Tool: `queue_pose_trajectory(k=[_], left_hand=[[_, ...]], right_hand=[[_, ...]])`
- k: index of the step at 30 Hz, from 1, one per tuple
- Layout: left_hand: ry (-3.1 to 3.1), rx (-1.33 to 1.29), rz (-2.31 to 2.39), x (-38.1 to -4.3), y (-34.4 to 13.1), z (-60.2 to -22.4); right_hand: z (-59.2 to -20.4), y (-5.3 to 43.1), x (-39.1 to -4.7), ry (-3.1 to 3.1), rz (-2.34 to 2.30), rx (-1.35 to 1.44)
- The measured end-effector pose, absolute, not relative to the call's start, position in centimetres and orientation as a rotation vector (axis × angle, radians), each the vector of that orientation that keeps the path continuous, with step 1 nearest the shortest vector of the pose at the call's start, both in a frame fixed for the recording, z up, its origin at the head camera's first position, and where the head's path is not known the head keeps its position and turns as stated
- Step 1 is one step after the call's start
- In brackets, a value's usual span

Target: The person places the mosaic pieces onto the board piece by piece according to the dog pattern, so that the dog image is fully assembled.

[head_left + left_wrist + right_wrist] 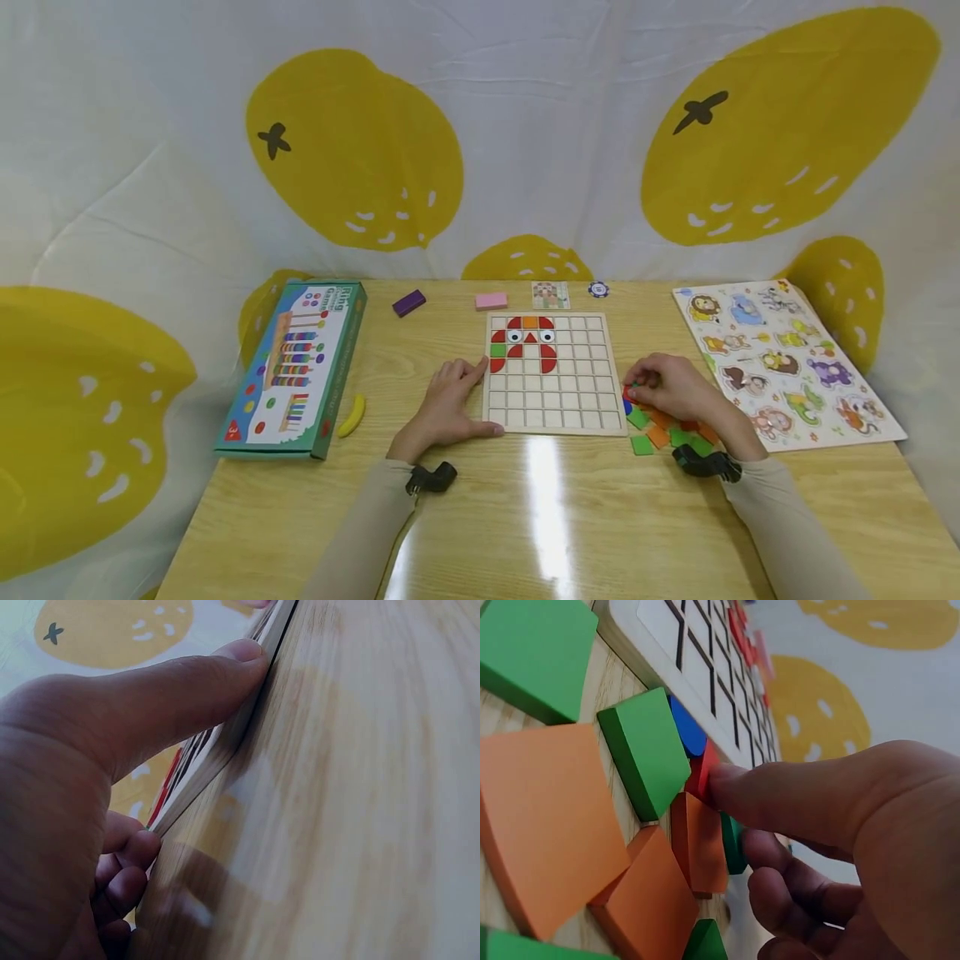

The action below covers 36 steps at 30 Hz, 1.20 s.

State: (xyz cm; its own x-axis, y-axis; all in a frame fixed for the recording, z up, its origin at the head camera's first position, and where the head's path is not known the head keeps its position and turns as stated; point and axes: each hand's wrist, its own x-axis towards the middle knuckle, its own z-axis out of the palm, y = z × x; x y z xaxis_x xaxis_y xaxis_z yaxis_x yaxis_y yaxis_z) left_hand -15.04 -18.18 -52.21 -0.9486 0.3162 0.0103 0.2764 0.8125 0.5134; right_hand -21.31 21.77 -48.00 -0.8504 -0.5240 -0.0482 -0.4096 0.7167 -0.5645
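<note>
A wooden grid board lies on the table with red, green and orange tiles and two eye tiles set in its upper left cells. My left hand rests at the board's near left corner, thumb against the front edge and fingertips at the left side. In the left wrist view the thumb touches the rim. To the board's right, my right hand pinches a red tile at the pile. Green tiles, orange tiles and a blue tile lie around it. The index fingertip is mostly hidden.
A boxed ring game and a toy banana lie at left. Behind the board are a purple block, a pink block, a pattern card and a chip. An animal puzzle board lies at right.
</note>
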Motion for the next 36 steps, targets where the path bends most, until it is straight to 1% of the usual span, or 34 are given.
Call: queue_pose_trajectory(k=[13,17,21,26,30,32,36], left_hand=[[2.906,0.469,0.818,-15.1,-17.9,-51.9],[2.908,0.477,0.812,-15.1,-17.9,-52.0],[2.913,0.473,0.802,-15.0,-18.0,-52.2],[2.907,0.464,0.808,-14.8,-18.0,-52.3],[2.906,0.463,0.805,-14.8,-18.0,-52.3],[2.908,0.465,0.807,-14.8,-18.0,-52.3],[2.910,0.468,0.807,-14.9,-18.0,-52.2]], right_hand=[[-47.7,21.6,-21.3,2.704,-0.809,-0.718],[-47.6,21.7,-21.2,2.692,-0.893,-0.704],[-47.8,21.2,-21.5,2.629,-1.109,-0.713],[-47.5,18.6,-21.3,2.455,-1.414,-0.548],[-48.7,16.0,-21.4,2.470,-1.581,-0.427],[-49.1,14.6,-21.3,2.500,-1.611,-0.417],[-49.5,12.1,-21.3,2.529,-1.599,-0.512]])
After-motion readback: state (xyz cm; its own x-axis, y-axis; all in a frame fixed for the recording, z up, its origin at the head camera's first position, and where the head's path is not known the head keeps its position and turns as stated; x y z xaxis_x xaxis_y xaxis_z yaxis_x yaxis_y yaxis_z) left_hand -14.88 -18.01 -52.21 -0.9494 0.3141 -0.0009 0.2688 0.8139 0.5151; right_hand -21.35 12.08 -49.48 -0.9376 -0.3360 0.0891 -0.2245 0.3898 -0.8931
